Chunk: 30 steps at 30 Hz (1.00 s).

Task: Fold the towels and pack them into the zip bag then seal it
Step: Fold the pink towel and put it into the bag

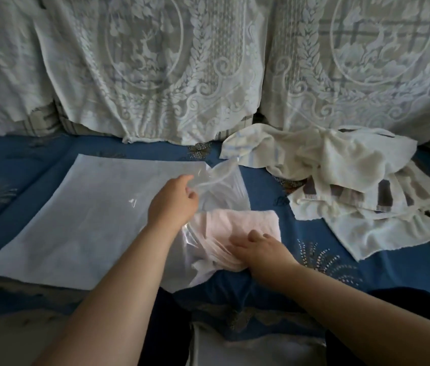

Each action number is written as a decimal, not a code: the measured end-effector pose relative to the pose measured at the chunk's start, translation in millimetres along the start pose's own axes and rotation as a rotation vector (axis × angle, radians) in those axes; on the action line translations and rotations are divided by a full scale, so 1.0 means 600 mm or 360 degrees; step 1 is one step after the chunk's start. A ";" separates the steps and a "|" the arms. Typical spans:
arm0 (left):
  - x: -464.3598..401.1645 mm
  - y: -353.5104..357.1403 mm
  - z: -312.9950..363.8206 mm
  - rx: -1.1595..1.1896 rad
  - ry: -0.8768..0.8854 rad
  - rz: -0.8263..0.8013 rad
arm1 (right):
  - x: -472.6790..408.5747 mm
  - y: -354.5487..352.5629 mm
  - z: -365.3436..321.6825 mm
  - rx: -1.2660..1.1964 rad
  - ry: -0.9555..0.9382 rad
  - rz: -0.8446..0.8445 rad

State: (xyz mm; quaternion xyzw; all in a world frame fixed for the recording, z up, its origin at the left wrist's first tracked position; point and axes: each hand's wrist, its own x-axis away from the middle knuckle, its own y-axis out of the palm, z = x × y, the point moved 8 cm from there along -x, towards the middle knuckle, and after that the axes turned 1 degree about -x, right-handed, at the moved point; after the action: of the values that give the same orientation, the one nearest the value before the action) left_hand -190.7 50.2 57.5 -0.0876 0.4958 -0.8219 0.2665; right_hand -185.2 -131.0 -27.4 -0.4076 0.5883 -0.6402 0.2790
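Observation:
A clear zip bag (pixel 224 184) lies in the middle of the blue sofa seat, its mouth lifted. My left hand (pixel 175 200) pinches the bag's upper edge and holds it up. A folded pale pink towel (pixel 237 223) sits partly inside the bag's opening. My right hand (pixel 260 248) rests on the near end of that towel, fingers curled around its edge. A flat white cloth (pixel 82 220) is spread out to the left. A heap of unfolded cream and striped towels (pixel 354 180) lies to the right.
The blue patterned seat cover (pixel 322 260) stretches across the sofa. Lace-covered back cushions (pixel 155 67) stand behind. My dark-clothed knees (pixel 235 294) are at the near edge, with a grey fabric piece (pixel 256 350) between them.

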 end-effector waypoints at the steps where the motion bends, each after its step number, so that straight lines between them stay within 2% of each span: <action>1: -0.001 -0.001 0.001 -0.0106 0.0042 0.0014 | 0.000 0.001 -0.014 0.0083 -0.0097 -0.0011; 3: -0.003 0.002 0.003 -0.0220 0.0099 0.0009 | 0.002 0.002 -0.031 0.0098 -0.0215 0.0006; 5: 0.001 0.017 0.006 -0.0205 0.0155 -0.0136 | 0.000 0.008 -0.031 -0.0030 -0.0153 -0.0027; 7: 0.018 0.044 0.019 -0.0082 0.0227 -0.0389 | -0.013 0.000 -0.014 -0.0240 0.0081 0.0049; 9: 0.035 0.064 0.030 0.0023 0.0269 -0.0539 | -0.028 -0.025 0.010 -0.0472 0.0367 0.0268; 10: 0.038 0.066 0.033 0.0099 0.0266 -0.0527 | -0.036 -0.031 0.013 -0.0489 0.0391 0.0327; 12: 0.033 0.051 0.034 0.0263 0.0248 -0.0370 | -0.045 -0.014 -0.014 -0.0523 0.0218 0.0096; 13: 0.030 0.042 0.031 0.0306 0.0229 -0.0303 | -0.040 0.001 -0.027 -0.0681 0.0161 -0.0039; 14: 0.028 0.037 0.026 0.0321 0.0210 -0.0269 | -0.030 0.002 -0.026 -0.0906 0.0218 -0.0060; 16: 0.029 0.033 0.016 0.0251 0.0179 -0.0264 | -0.006 -0.025 0.032 -0.1155 0.0577 0.0343; 17: 0.031 0.032 0.012 0.0192 0.0174 -0.0259 | 0.011 -0.035 0.071 -0.1068 0.0805 0.0494; 18: 0.033 0.030 0.010 0.0146 0.0182 -0.0238 | 0.026 -0.029 0.105 -0.1001 0.1021 0.0433; 19: 0.035 0.028 0.010 0.0126 0.0190 -0.0213 | 0.036 -0.006 0.127 -0.1094 0.1188 0.0222; 21: 0.041 0.023 0.013 0.0146 0.0205 -0.0162 | 0.043 0.047 0.119 -0.1527 0.1275 -0.0221; 22: 0.043 0.021 0.017 0.0177 0.0213 -0.0144 | 0.038 0.061 0.108 -0.1708 0.1256 -0.0268; 23: 0.045 0.019 0.019 0.0213 0.0221 -0.0134 | 0.030 0.062 0.099 -0.1866 0.1241 -0.0187; 27: 0.045 0.010 0.016 0.0421 0.0251 -0.0142 | -0.010 0.008 0.075 -0.2258 0.1105 0.0504; 30: 0.046 -0.003 0.017 0.0656 0.0246 -0.0187 | -0.065 -0.015 0.046 -0.2515 0.1056 0.0592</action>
State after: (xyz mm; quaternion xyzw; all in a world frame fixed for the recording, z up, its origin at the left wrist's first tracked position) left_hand -210.5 28.8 60.7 0.0032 0.3305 -0.9242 0.1915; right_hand -140.6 -111.3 -26.9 -0.1720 0.9673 -0.0751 -0.1706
